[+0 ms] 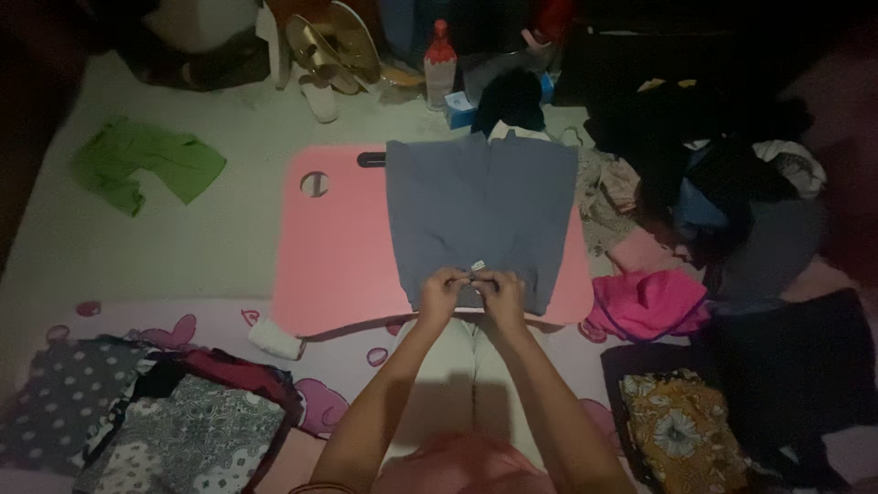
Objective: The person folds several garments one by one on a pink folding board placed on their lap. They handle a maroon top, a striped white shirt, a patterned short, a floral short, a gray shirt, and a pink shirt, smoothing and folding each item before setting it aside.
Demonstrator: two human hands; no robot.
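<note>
A grey-blue garment (480, 206) lies spread flat on a pink lap table (334, 252) in front of me. My left hand (441, 291) and my right hand (499, 291) meet at the garment's near edge. Both pinch the cloth at the waistband, close to a small white tag (477, 266). The fingers of both hands are curled tight on the fabric.
A green cloth (146, 165) lies on the floor at the left. Folded patterned clothes (174, 416) sit at the near left. A dark heap of clothes (722, 183), a pink garment (649, 306) and a yellow floral cloth (681, 430) are at the right. Sandals (329, 50) and a bottle (440, 64) stand beyond.
</note>
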